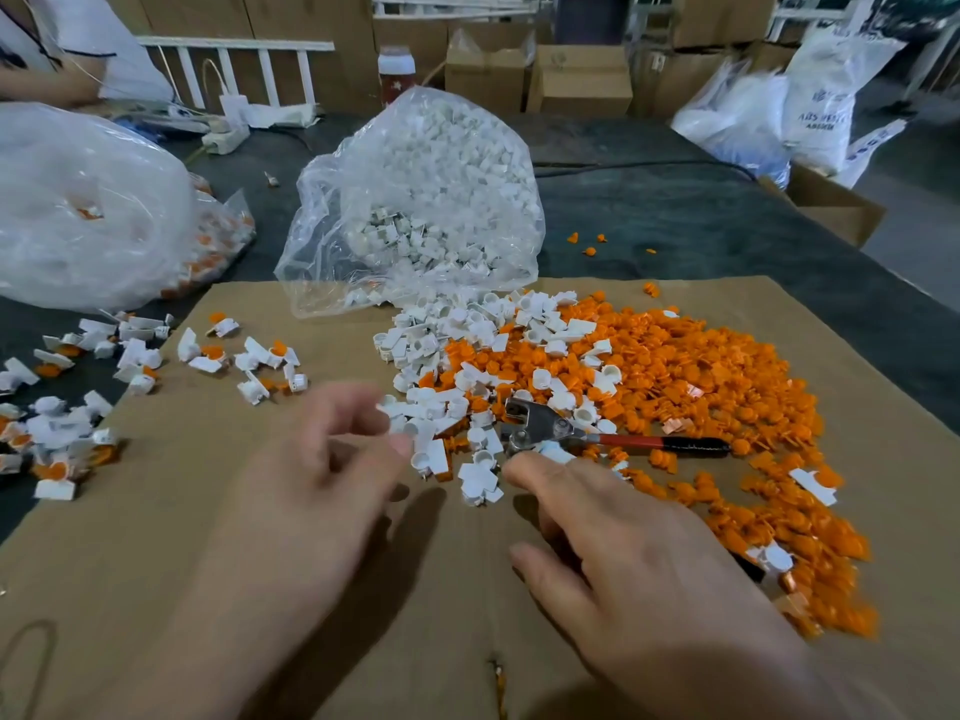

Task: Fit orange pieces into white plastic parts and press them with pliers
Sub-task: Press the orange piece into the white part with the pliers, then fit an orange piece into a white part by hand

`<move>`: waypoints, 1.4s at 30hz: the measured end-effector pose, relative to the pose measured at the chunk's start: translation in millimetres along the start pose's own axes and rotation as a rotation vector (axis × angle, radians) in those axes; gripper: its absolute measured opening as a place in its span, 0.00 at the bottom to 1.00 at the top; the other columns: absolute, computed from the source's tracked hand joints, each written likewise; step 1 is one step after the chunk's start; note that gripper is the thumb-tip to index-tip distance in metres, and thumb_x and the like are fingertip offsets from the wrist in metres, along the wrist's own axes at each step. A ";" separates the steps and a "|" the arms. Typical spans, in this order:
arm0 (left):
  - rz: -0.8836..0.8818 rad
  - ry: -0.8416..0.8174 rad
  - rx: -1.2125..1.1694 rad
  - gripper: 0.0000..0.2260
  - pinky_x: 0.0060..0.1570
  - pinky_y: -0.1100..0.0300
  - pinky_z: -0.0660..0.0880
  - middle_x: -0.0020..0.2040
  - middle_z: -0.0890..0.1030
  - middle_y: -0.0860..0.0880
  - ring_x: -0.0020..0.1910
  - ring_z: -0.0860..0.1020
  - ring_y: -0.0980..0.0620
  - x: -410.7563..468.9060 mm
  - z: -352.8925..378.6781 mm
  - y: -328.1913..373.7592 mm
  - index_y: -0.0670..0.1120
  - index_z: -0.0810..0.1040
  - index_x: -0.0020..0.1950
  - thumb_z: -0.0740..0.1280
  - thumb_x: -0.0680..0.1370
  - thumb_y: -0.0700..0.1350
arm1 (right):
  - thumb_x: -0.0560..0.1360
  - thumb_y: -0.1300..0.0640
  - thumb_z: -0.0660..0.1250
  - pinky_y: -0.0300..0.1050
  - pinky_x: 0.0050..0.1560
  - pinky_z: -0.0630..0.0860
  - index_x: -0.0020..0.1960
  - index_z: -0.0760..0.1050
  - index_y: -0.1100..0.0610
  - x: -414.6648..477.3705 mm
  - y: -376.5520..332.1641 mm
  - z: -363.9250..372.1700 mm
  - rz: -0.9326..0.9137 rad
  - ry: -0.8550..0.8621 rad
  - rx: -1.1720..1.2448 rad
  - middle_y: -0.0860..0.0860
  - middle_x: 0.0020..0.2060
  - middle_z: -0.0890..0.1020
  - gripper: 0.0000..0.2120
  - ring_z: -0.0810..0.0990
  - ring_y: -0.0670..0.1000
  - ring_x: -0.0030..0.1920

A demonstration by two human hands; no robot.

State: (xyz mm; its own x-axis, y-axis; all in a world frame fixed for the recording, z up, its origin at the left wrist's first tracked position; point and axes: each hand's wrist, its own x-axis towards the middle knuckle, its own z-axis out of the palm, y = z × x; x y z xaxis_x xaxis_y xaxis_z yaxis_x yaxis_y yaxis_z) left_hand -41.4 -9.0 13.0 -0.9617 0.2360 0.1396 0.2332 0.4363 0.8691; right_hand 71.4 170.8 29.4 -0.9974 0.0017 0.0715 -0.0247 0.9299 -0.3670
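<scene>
The right hand (623,553) lies flat and spread over the cardboard sheet (260,563), holding nothing, its forefinger tip right at the metal head of the pliers (550,428). The left hand (332,459) is blurred, its fingers loosely curled beside the nearest white plastic parts (467,356), and I cannot tell whether it pinches one. Those white parts spill from the mouth of a clear bag (431,200) and mix into a broad heap of orange pieces (701,387) spread to the right, with the pliers lying across both. To my eye both kinds are small, light, stiff mouldings, smooth enough to skitter off when nudged. A thumb-and-forefinger pinch should suit, taking the white part by its flat wing so the round socket stays free for the orange plug. The pliers look far heavier and are best taken by the red and black handles. Off to the left lie fitted pieces (249,361), white with orange showing, trailing onto the dark counter (675,210) near a second clear bag (78,210). The only writing I can find is on a white sack (821,111) far right: it seems to begin "ABS", and the rest is too blurred to read.
</scene>
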 end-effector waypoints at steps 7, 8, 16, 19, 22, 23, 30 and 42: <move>0.422 -0.178 0.549 0.21 0.45 0.55 0.76 0.53 0.77 0.53 0.48 0.77 0.50 -10.7 16.6 -8.8 0.55 0.80 0.62 0.74 0.70 0.54 | 0.80 0.38 0.54 0.41 0.56 0.68 0.71 0.44 0.38 2.4 1.6 4.3 0.013 -0.015 -0.051 0.37 0.65 0.64 0.26 0.69 0.43 0.59; 0.459 -0.178 0.559 0.19 0.43 0.56 0.75 0.52 0.77 0.53 0.47 0.77 0.50 -10.9 17.8 -9.3 0.54 0.81 0.59 0.76 0.69 0.52 | 0.80 0.38 0.54 0.42 0.56 0.69 0.71 0.46 0.38 2.4 1.5 4.6 0.011 -0.018 -0.055 0.38 0.66 0.64 0.25 0.69 0.44 0.59; 0.548 -0.212 0.518 0.21 0.36 0.56 0.77 0.49 0.75 0.53 0.44 0.77 0.51 -12.8 20.3 -9.4 0.56 0.79 0.57 0.80 0.67 0.48 | 0.80 0.39 0.54 0.43 0.50 0.70 0.67 0.58 0.39 4.3 2.5 5.0 0.004 -0.048 -0.079 0.40 0.53 0.67 0.17 0.70 0.45 0.51; 0.547 -0.246 0.535 0.14 0.36 0.58 0.76 0.48 0.75 0.55 0.45 0.77 0.53 -12.3 19.5 -6.0 0.56 0.81 0.52 0.78 0.69 0.48 | 0.80 0.39 0.53 0.43 0.48 0.69 0.65 0.61 0.41 3.2 2.8 5.5 -0.006 -0.053 -0.084 0.41 0.49 0.66 0.15 0.69 0.45 0.49; 0.542 -0.264 0.489 0.09 0.35 0.60 0.75 0.47 0.74 0.56 0.43 0.76 0.55 -13.0 20.2 -3.9 0.56 0.79 0.47 0.76 0.71 0.47 | 0.80 0.39 0.53 0.45 0.48 0.70 0.63 0.62 0.42 1.8 3.8 6.6 -0.011 -0.034 -0.085 0.42 0.49 0.67 0.14 0.70 0.46 0.49; 0.540 -0.269 0.486 0.08 0.35 0.62 0.74 0.47 0.74 0.57 0.42 0.75 0.56 -13.4 20.5 -2.8 0.56 0.78 0.46 0.75 0.71 0.49 | 0.80 0.39 0.53 0.45 0.47 0.70 0.63 0.62 0.42 1.2 4.1 6.7 -0.012 -0.028 -0.082 0.42 0.49 0.67 0.14 0.70 0.46 0.48; 0.413 -0.175 0.318 0.07 0.38 0.67 0.70 0.44 0.74 0.61 0.45 0.75 0.61 -11.6 19.9 0.9 0.57 0.74 0.41 0.71 0.74 0.52 | 0.80 0.40 0.54 0.43 0.48 0.70 0.64 0.62 0.40 1.3 6.2 5.9 -0.007 0.013 -0.014 0.40 0.50 0.68 0.14 0.70 0.45 0.49; -0.023 -0.090 -0.025 0.07 0.40 0.60 0.73 0.40 0.85 0.60 0.39 0.82 0.61 -9.4 15.3 8.6 0.65 0.78 0.47 0.71 0.73 0.54 | 0.79 0.41 0.56 0.36 0.47 0.67 0.61 0.66 0.40 1.0 11.2 6.5 -0.010 0.094 0.076 0.36 0.48 0.66 0.12 0.68 0.41 0.48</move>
State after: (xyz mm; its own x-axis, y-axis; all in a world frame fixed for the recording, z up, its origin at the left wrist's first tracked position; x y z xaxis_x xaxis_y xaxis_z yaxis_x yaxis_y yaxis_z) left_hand -28.1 5.9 11.9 -0.9494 0.3043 0.0774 0.2070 0.4210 0.8831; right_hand 69.7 178.8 19.3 -0.9865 0.0306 0.1608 -0.0431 0.8993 -0.4353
